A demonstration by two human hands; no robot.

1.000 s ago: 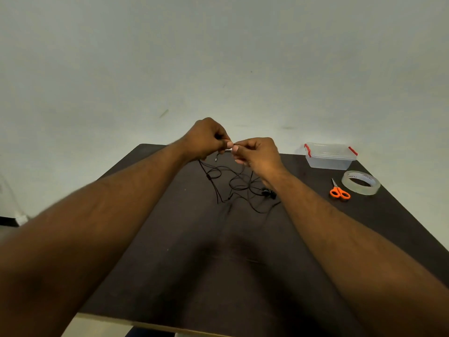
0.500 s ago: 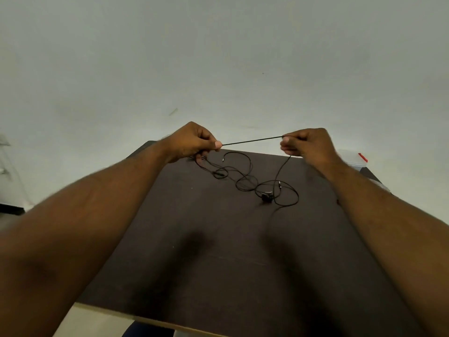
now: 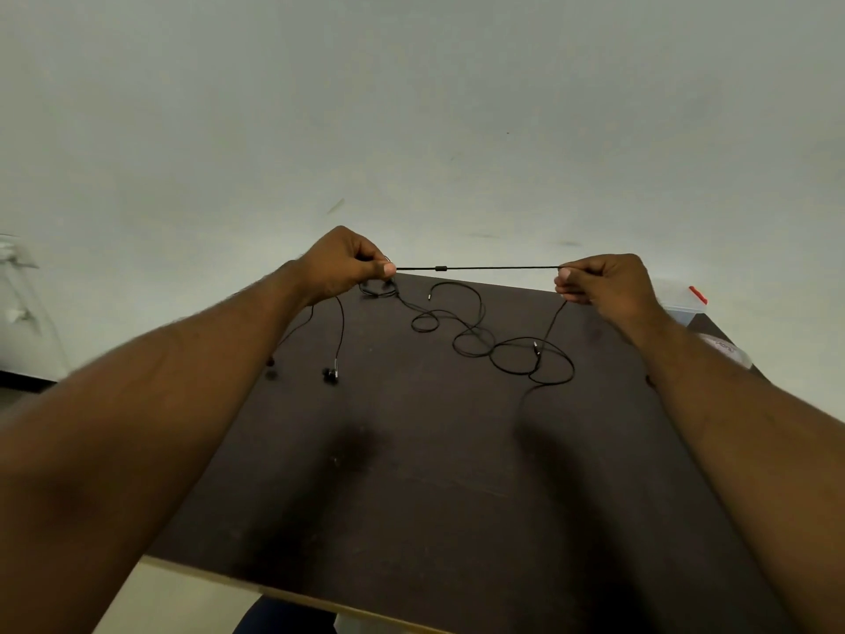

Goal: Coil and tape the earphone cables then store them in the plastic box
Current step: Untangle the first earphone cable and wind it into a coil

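A black earphone cable [image 3: 480,268] is stretched taut and level between my two hands above the far edge of the dark table [image 3: 434,473]. My left hand [image 3: 345,263] pinches one end of the span, with earbuds [image 3: 330,372] dangling below it. My right hand [image 3: 603,279] pinches the other end. More black cable [image 3: 494,345] lies in loose loops on the table between the hands. The clear plastic box [image 3: 683,304] with a red clip sits at the far right, mostly hidden behind my right hand.
A roll of clear tape [image 3: 727,350] peeks out beside my right forearm at the table's right edge. A pale wall rises behind the table. The table's near edge runs across the bottom of the view.
My hands have drawn further apart, stretching the cable span longer. The earbuds now hang below my left hand. The scissors are out of sight behind my right arm.
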